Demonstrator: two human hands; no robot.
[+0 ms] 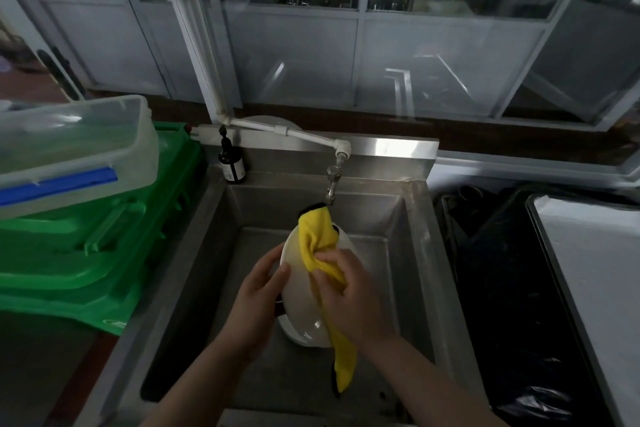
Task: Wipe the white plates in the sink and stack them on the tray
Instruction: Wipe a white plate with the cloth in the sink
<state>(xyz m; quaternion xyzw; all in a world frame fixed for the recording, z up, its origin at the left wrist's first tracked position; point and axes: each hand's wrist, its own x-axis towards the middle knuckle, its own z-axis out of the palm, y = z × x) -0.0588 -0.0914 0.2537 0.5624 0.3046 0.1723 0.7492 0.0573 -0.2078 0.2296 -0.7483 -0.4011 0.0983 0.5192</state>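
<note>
Nearest, two bare forearms reach in over the front lip of a stainless steel sink [194,253]. The left hand [258,291] grips the left rim of a white plate [301,295], thumb curled over its face, holding it tilted above the basin. The right hand [346,284] bunches a yellow cloth [317,239] in curled fingers and presses it against the plate; one end of the cloth drapes over the plate's top edge, the other hangs below the wrist. Another white plate's edge [287,328] shows just beneath the held one. Right of the sink sits a dark bin with a black liner [512,288], and beside it a pale tray [595,270]. Left, a clear lidded box [76,149] rests on green plastic crates [86,253]. Behind the basin, a tap [333,180] hangs from a white pipe [277,132], a dark bottle [232,163] stands on the back ledge, and glazed partitions [346,28] close off the room beyond.
</note>
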